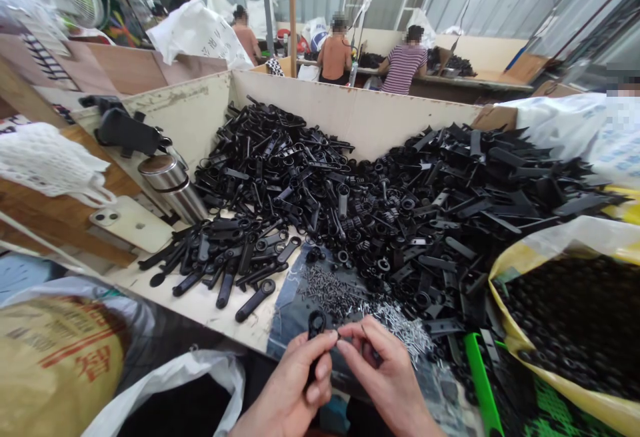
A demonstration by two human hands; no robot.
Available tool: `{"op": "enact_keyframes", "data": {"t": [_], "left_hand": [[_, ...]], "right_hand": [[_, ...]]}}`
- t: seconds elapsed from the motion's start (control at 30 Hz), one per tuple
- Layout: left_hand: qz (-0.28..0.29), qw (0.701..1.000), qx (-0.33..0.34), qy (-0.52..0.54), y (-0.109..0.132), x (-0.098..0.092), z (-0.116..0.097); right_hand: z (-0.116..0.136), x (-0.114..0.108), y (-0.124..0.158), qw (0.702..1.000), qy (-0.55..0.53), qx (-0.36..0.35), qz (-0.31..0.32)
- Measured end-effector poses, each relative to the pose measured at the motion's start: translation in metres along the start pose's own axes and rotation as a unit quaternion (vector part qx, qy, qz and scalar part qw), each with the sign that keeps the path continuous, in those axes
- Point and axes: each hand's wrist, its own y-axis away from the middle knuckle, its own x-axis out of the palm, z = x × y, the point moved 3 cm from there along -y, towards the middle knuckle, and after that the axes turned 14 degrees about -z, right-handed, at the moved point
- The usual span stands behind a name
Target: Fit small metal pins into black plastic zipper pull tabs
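Near the bottom middle, my left hand is closed round a black plastic part with a ring-shaped end; the rest of that part is hidden by my fingers. My right hand meets it at the fingertips, thumb and forefinger pinched on something small and dark that I cannot make out. Just beyond the hands are a heap of small dark metal pins and a heap of longer silvery pins. Several black lever-like pieces with round ends lie to the left.
Large piles of black plastic parts fill the back of the walled bench. A steel flask and a phone are at left. A yellow-edged sack and a green basket stand right. Several people sit beyond.
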Motion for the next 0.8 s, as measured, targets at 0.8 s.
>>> {"op": "enact_keyframes", "data": {"t": [0.8], "left_hand": [[-0.017, 0.973, 0.086, -0.212, 0.007, -0.015, 0.002]], "right_hand": [[0.012, 0.001, -0.01, 0.99, 0.065, -0.114, 0.052]]}}
